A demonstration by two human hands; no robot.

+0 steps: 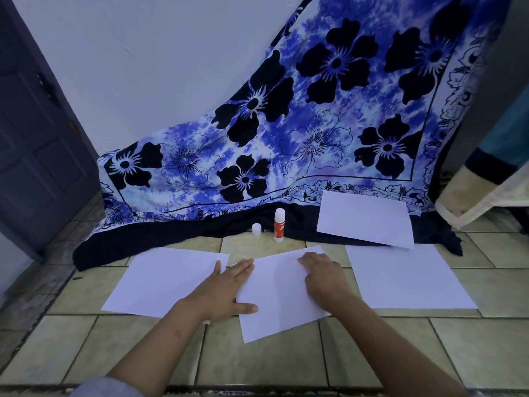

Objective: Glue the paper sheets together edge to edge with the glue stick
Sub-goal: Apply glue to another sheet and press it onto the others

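Floor: the beige tiled floor [257, 365] carries everything; its grout lines could help square the edges.
Centre sheet: the white paper sheet at mid-frame [280, 299] lies skewed against the white paper sheet at lower left [160, 282]. It probably needs turning until the two edges run parallel, then pressing along the whole seam.
Left hand: the left hand [226, 287] has its grip spread flat, fingers over the seam and thumb on the centre sheet. It is best kept as the anchor.
Right hand: the right hand [323, 277] lies on the centre sheet's upper part, its grip pinching nothing.
Glue stick: the red-and-white glue stick [279, 226] stands upright and uncapped above centre, apart from both hands, its white cap [256, 229] just left.
Hidden: the left hand covers the seam, so overlap and glue cannot be told. The right fingers are blurred and the glue label is unreadable.
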